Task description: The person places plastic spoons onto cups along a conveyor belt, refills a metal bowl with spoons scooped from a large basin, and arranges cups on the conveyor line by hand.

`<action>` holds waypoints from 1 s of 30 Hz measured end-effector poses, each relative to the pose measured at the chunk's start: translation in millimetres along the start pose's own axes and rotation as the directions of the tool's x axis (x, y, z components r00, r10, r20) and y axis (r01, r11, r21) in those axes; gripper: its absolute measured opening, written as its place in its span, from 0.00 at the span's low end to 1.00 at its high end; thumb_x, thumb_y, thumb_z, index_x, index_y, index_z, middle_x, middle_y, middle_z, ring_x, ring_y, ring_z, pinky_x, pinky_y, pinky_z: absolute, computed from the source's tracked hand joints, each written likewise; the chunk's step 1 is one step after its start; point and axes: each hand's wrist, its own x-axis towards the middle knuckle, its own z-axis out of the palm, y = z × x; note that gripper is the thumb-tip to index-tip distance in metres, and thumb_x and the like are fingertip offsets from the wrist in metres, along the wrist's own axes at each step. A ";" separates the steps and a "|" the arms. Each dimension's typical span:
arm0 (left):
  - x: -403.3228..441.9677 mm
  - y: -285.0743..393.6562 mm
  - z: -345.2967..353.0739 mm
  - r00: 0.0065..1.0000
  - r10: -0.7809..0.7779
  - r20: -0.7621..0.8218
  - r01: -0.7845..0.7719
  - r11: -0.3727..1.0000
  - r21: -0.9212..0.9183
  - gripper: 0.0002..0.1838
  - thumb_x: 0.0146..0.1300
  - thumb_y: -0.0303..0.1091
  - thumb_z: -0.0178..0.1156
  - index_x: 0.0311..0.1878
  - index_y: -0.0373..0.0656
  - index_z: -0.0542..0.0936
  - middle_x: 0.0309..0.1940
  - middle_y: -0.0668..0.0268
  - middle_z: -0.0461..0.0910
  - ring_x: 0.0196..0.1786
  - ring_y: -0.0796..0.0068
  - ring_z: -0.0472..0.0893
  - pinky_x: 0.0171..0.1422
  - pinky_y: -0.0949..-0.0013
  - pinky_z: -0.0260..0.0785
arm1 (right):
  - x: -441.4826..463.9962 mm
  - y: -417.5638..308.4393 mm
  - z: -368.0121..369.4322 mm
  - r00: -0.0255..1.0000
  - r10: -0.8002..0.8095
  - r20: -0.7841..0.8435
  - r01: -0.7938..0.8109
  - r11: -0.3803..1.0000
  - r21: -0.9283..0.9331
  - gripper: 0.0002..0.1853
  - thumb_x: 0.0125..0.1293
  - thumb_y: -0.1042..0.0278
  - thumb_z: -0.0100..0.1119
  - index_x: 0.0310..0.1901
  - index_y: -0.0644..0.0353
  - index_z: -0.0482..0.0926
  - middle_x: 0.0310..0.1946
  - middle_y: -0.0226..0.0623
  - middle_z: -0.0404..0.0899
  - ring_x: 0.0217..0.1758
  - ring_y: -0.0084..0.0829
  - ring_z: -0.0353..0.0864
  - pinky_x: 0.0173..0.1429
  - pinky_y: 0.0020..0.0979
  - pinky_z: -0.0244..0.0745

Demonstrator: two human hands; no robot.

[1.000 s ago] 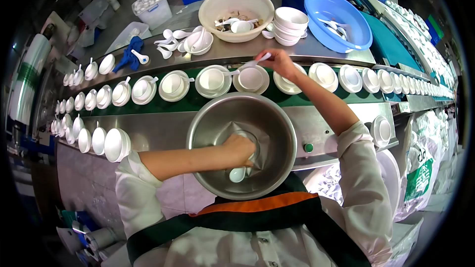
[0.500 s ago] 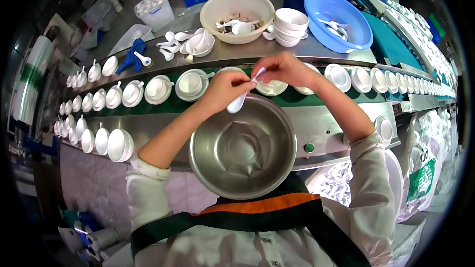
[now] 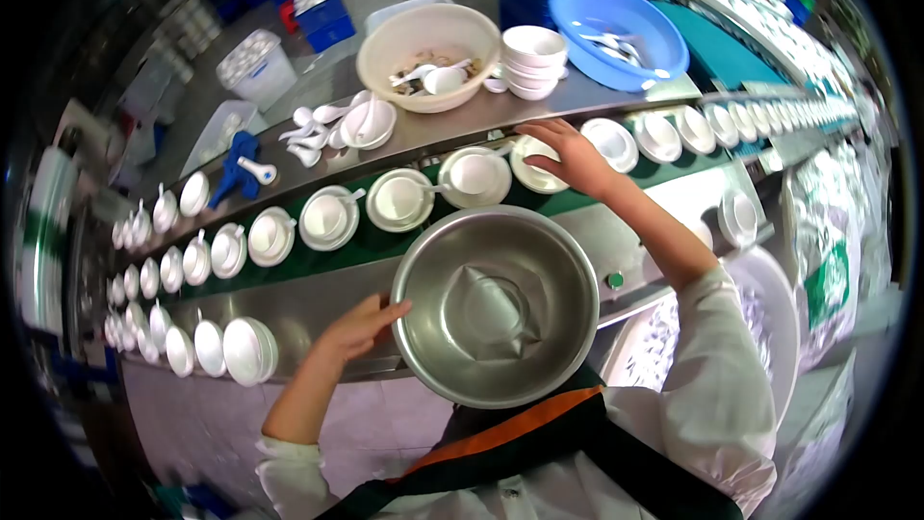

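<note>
A steel bowl (image 3: 443, 366) with nothing in it is in front of my body. My left hand (image 3: 364, 325) is at its left rim, fingertips touching or very near it, holding nothing. Beyond the bowl, my right hand (image 3: 568, 156) is spread over the green conveyor belt (image 3: 375, 237), beside a white cup on a plate (image 3: 532, 171), and is empty. Left of it, another plate with a cup (image 3: 474, 176) has a spoon on it. More plates with cups, many with spoons, line the belt on both sides.
Behind the belt stand a cream basin (image 3: 423, 34) with spoons and scraps, stacked white bowls (image 3: 532, 63), a blue basin (image 3: 616, 39) and loose spoons (image 3: 310, 135). White bowls (image 3: 248, 351) are at the left. A green button (image 3: 615, 280) is right of the steel bowl.
Both hands have come apart, and the spoon between them has been let go. My left hand has moved down to the steel bowl's left rim. The view has turned and shifted.
</note>
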 end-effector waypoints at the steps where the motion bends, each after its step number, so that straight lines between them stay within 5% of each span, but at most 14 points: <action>1: -1.2 -4.9 2.5 0.998 -0.019 0.061 0.021 0.999 -0.033 0.24 0.56 0.39 0.62 0.52 0.36 0.71 0.44 0.66 0.74 0.44 0.79 0.74 0.48 0.75 0.67 | -22.3 -19.6 -19.8 0.993 0.121 0.013 -0.121 0.992 0.026 0.23 0.57 0.62 0.59 0.54 0.59 0.71 0.49 0.43 0.73 0.50 0.41 0.74 0.53 0.36 0.70; 3: 1.1 -3.2 4.9 0.982 -0.065 0.180 0.066 0.998 0.002 0.24 0.56 0.39 0.63 0.52 0.36 0.71 0.44 0.65 0.75 0.44 0.78 0.74 0.49 0.74 0.67 | -83.3 -52.7 -45.2 0.878 0.469 0.097 -0.472 0.813 0.340 0.25 0.59 0.61 0.59 0.57 0.58 0.68 0.51 0.43 0.73 0.50 0.35 0.75 0.52 0.33 0.71; 5: 9.3 8.8 27.3 0.968 -0.056 0.243 0.020 0.989 0.148 0.22 0.54 0.33 0.62 0.51 0.35 0.71 0.44 0.64 0.75 0.45 0.75 0.74 0.49 0.72 0.67 | -151.8 -84.1 -53.3 0.756 0.650 0.075 -0.544 0.562 0.623 0.29 0.61 0.60 0.58 0.61 0.57 0.62 0.51 0.43 0.73 0.50 0.30 0.75 0.52 0.32 0.72; 7: 30.4 8.4 46.0 0.969 -0.036 0.245 0.006 0.992 0.122 0.22 0.52 0.27 0.59 0.51 0.32 0.71 0.44 0.62 0.75 0.45 0.74 0.75 0.50 0.71 0.66 | -217.9 -119.0 -41.0 0.679 0.727 0.104 -0.589 0.455 0.668 0.33 0.61 0.59 0.58 0.64 0.58 0.56 0.51 0.43 0.72 0.51 0.32 0.74 0.54 0.31 0.70; 9: 38.3 13.0 85.2 0.968 0.078 0.237 -0.104 0.990 0.099 0.22 0.52 0.25 0.56 0.52 0.29 0.70 0.47 0.59 0.74 0.48 0.71 0.74 0.53 0.71 0.65 | -256.5 -164.8 -26.8 0.634 0.768 -0.096 -0.520 0.514 0.682 0.34 0.62 0.58 0.56 0.65 0.60 0.53 0.51 0.43 0.72 0.51 0.32 0.73 0.54 0.30 0.69; 11: 37.5 23.6 147.9 0.951 0.110 0.290 -0.159 0.976 0.150 0.22 0.53 0.26 0.55 0.52 0.29 0.70 0.47 0.58 0.74 0.49 0.70 0.74 0.54 0.70 0.64 | -289.2 -197.3 -31.5 0.348 0.934 -0.085 -0.595 0.290 0.750 0.34 0.63 0.57 0.55 0.65 0.62 0.53 0.51 0.44 0.71 0.51 0.30 0.71 0.54 0.30 0.68; 13: 31.2 21.6 211.1 0.968 0.135 0.212 -0.191 0.944 0.270 0.23 0.56 0.28 0.51 0.54 0.27 0.68 0.50 0.56 0.72 0.53 0.68 0.72 0.58 0.69 0.61 | -340.0 -212.5 -30.8 0.163 0.975 -0.148 -0.513 0.213 0.832 0.33 0.65 0.55 0.52 0.64 0.64 0.53 0.51 0.46 0.70 0.51 0.30 0.71 0.53 0.31 0.68; 15: 53.8 -1.7 271.4 0.893 0.187 0.409 -0.366 0.830 0.420 0.24 0.56 0.29 0.50 0.56 0.27 0.67 0.52 0.55 0.72 0.54 0.67 0.71 0.59 0.69 0.60 | -400.8 -218.8 -28.9 -0.020 0.960 -0.280 -0.455 0.241 0.857 0.33 0.64 0.53 0.52 0.64 0.65 0.54 0.51 0.47 0.71 0.53 0.31 0.71 0.54 0.31 0.68; 19: 143.3 -90.4 389.0 0.773 0.007 0.635 -0.434 0.736 0.519 0.31 0.54 0.27 0.46 0.63 0.30 0.57 0.59 0.50 0.64 0.61 0.61 0.65 0.64 0.68 0.55 | -564.5 -228.9 30.3 -0.218 0.952 -0.214 -0.826 -0.063 0.561 0.46 0.53 0.41 0.61 0.65 0.61 0.52 0.60 0.59 0.60 0.59 0.46 0.67 0.61 0.39 0.63; 21: 179.4 -119.5 420.8 0.729 0.096 0.677 -0.641 0.440 0.628 0.36 0.52 0.23 0.46 0.67 0.33 0.49 0.64 0.46 0.56 0.65 0.54 0.59 0.66 0.65 0.53 | -639.6 -255.9 53.7 -0.209 0.977 -0.035 -0.962 -0.199 0.186 0.57 0.40 0.40 0.69 0.66 0.60 0.48 0.59 0.64 0.58 0.60 0.54 0.65 0.61 0.42 0.63; 23: 183.2 -115.7 439.3 0.715 0.150 0.683 -0.699 0.148 0.700 0.40 0.50 0.20 0.49 0.68 0.37 0.46 0.64 0.42 0.52 0.66 0.46 0.55 0.66 0.59 0.53 | -683.6 -277.1 37.7 -0.367 0.865 0.343 -0.908 -0.413 0.069 0.65 0.31 0.43 0.75 0.67 0.59 0.44 0.57 0.67 0.58 0.59 0.58 0.64 0.60 0.44 0.63; 25: 158.8 -95.6 475.0 0.709 0.161 0.687 -0.656 -0.206 0.726 0.41 0.50 0.20 0.51 0.68 0.39 0.45 0.62 0.40 0.53 0.64 0.41 0.55 0.65 0.54 0.53 | -722.6 -283.5 44.0 -0.374 0.816 0.440 -0.890 -0.449 0.077 0.65 0.31 0.44 0.75 0.67 0.60 0.42 0.56 0.66 0.58 0.59 0.59 0.63 0.60 0.45 0.63; 27: 164.1 -103.7 497.5 0.697 0.150 0.702 -0.639 -0.315 0.702 0.42 0.49 0.19 0.52 0.68 0.39 0.45 0.61 0.37 0.52 0.62 0.37 0.57 0.64 0.51 0.54 | -734.4 -277.7 65.8 -0.388 0.759 0.522 -0.863 -0.498 0.083 0.66 0.30 0.45 0.76 0.67 0.61 0.41 0.56 0.65 0.57 0.58 0.59 0.63 0.59 0.46 0.63; 30: 187.2 -148.7 506.0 0.679 -0.060 0.731 -0.706 -0.325 0.629 0.43 0.47 0.20 0.52 0.68 0.39 0.46 0.60 0.34 0.51 0.61 0.34 0.57 0.62 0.51 0.56 | -704.3 -258.1 95.5 -0.578 0.775 0.257 -0.731 -0.631 0.260 0.66 0.32 0.51 0.77 0.67 0.62 0.39 0.60 0.67 0.48 0.61 0.63 0.56 0.60 0.49 0.61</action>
